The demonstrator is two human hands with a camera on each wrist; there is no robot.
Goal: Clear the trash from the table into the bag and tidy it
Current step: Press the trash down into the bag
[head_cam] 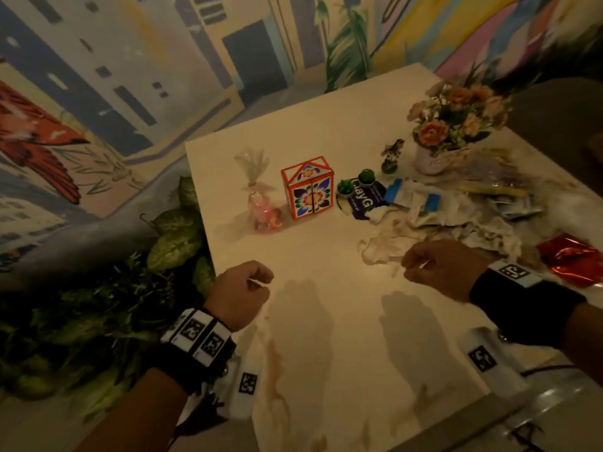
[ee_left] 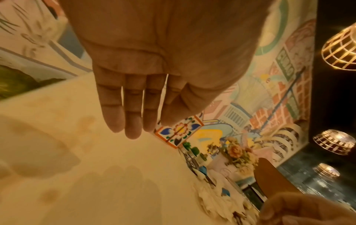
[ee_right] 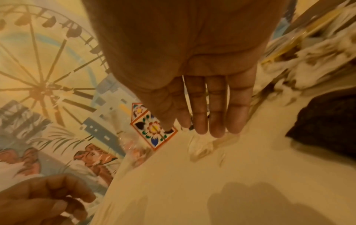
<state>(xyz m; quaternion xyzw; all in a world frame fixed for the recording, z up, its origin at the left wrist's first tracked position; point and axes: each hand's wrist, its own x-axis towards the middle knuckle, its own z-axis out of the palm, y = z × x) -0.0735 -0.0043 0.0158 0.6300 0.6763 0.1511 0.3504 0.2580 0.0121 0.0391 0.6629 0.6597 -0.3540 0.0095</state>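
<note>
Head view shows both hands hovering empty above the near part of the pale table (head_cam: 326,132). The left hand (head_cam: 239,293) and the right hand (head_cam: 439,270) look loosely curled from above, but each wrist view shows the fingers (ee_left: 133,115) fairly straight and relaxed, gripping nothing. The trash lies toward the right side: crumpled stained tissues (head_cam: 421,228) just beyond the right hand, plastic wrappers (head_cam: 502,190) behind them, a red foil wrapper (head_cam: 572,259) near the right edge. The right hand is nearest the tissues, so it is probably about to gather them. The patterned box (head_cam: 308,190), candy pouch (head_cam: 262,207), small cactus pots (head_cam: 355,182) and flower vase (head_cam: 437,158) look like decor to leave in place. No bag is visible, and brown stains (head_cam: 277,360) mark the near tabletop.
</note>
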